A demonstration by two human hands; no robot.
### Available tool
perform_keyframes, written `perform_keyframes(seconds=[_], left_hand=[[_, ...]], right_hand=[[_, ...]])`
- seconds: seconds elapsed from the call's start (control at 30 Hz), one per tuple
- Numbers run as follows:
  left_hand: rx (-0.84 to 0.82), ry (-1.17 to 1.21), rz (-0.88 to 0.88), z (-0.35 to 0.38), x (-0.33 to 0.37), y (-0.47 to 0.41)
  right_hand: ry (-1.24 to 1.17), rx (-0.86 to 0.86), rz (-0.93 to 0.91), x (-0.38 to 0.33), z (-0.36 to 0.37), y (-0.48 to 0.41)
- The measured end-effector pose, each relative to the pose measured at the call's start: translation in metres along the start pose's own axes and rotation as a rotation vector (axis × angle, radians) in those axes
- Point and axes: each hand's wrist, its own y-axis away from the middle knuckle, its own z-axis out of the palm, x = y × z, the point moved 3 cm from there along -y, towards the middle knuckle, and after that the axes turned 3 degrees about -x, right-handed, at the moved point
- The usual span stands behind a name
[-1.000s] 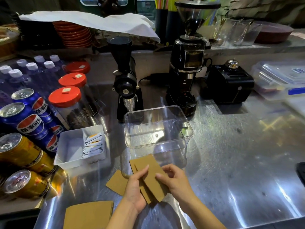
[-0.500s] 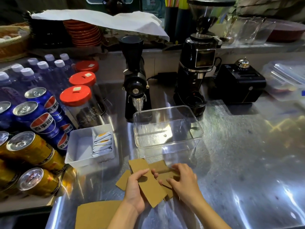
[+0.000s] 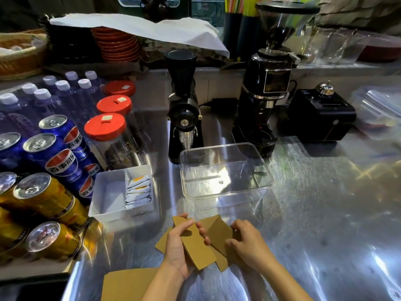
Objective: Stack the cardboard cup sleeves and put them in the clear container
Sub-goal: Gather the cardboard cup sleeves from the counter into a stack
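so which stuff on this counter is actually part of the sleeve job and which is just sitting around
Part of the job:
- cardboard sleeves held in the left hand and under the right hand
- loose sleeve at the near edge
- clear container, nothing in it

Just lying about:
- two coffee grinders
- red-lidded jars
- drink cans
- water bottles
- white tray of sachets

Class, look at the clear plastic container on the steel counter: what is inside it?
The clear rectangular plastic container holds no cardboard sleeves; through its walls only the shiny steel counter and reflections show. Glare hides part of its floor.
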Motion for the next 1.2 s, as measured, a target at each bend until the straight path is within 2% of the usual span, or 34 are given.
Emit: perform_keyframes(seconds=[0.27,0.37,0.43,0.5,0.6,0.7,0.83,0.93,1.1,1.2], left_hand=[[0.097,0.069,-0.039,-0.001,-0.004,-0.003],[0.08,0.025,-0.047,0.0,-0.009,-0.003],[0.037,-0.035,-0.128,0.004,-0.014,0.002],[-0.019,-0.076,-0.209,0.006,-0.021,0.003],[-0.08,-0.081,-0.209,0.007,-0.024,0.003],[-0.047,-0.057,-0.085,0.003,-0.02,0.002],[-0.011,-0.003,0.059,-0.002,-0.013,-0.001],[0.004,0.056,0.032,-0.004,-0.01,0.002],[0.016,0.144,-0.04,-0.006,-0.007,0.009],[-0.006,0.167,-0.048,-0.007,-0.008,0.012]], right_hand=[[-0.688,0.101,0.109,-0.008,-0.021,0.002],[-0.838,0.072,0.158,-0.013,-0.019,0.005],[-0.854,0.045,0.163,-0.018,-0.012,0.007],[-0.827,0.035,0.154,-0.021,-0.003,0.009],[-0.798,0.041,0.1,-0.024,0.006,0.01],[-0.758,0.067,0.045,-0.021,0.006,0.009],[-0.675,0.131,0.086,-0.006,0.005,0.006],[-0.427,0.11,0.115,0.004,0.009,0.007],[0.145,0.068,0.109,-0.002,0.017,0.009],[0.272,0.036,0.118,-0.005,0.023,0.01]])
